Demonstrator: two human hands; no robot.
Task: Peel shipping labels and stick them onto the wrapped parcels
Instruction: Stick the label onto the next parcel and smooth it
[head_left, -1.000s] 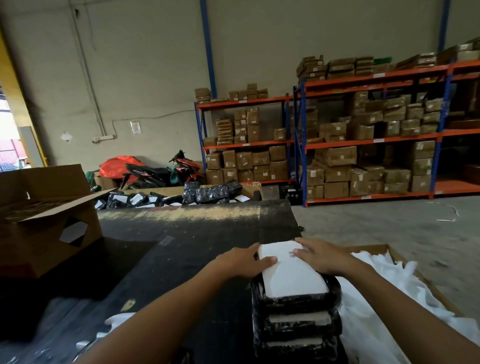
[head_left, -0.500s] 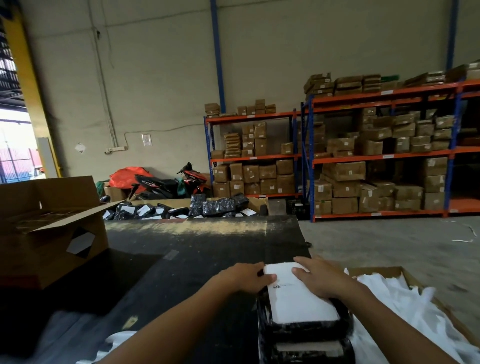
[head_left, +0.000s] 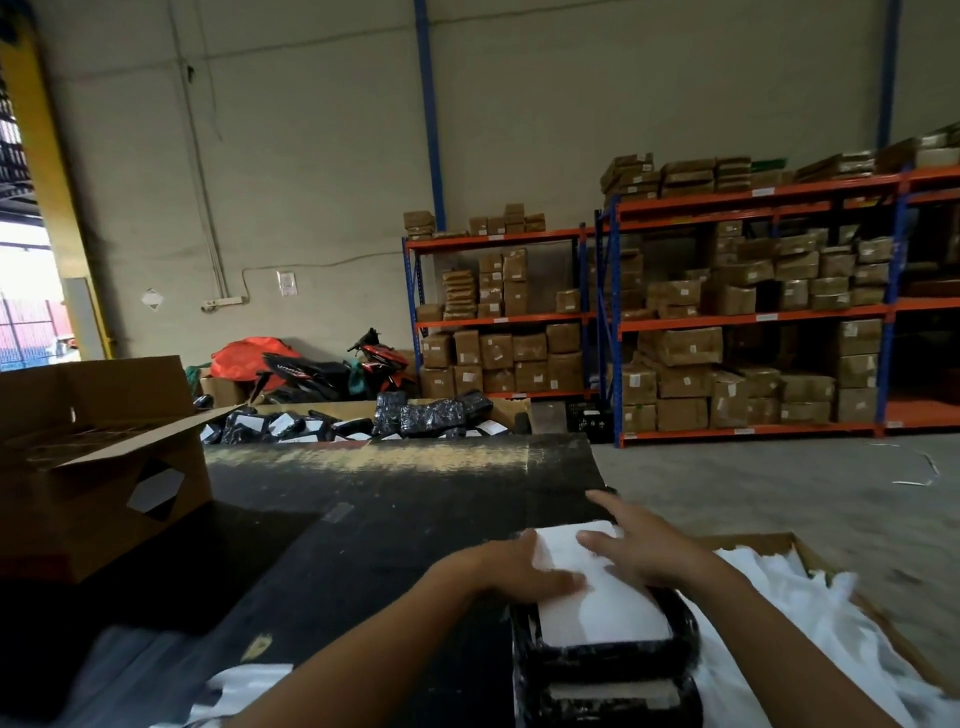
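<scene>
- Left hand (head_left: 511, 569): lies flat, fingers together, on the near-left part of the white label (head_left: 597, 592); it grips nothing; a second ago its fingertips sat at the label's far-left corner, so it has slid toward the wearer along the left edge.
- Right hand (head_left: 641, 548): fingers spread, palm down over the far-right part of the label, one finger reaching past the far edge onto the black table (head_left: 389, 525); it pins rather than clamps; earlier it sat with fingers closed at the far corner, so it has fanned out and pushed further across.
- Label: lies face up on the top parcel (head_left: 602, 647) of a stack at the table's near-right edge, covering most of its top face; its position on the parcel has not shifted across the three moments; print on it is too blurred to read.
- Second parcel (head_left: 608, 693): directly beneath, already carrying its own white label.
- Reading of the change: both hands appear to be smoothing the label flat, so the sticking step for this parcel looks nearly done; the next step would probably be a fresh label.
- Surroundings: white backing sheets (head_left: 810, 623) heaped in a carton just right of the stack; more labelled black parcels (head_left: 311, 423) lie beyond the table's far edge.
</scene>
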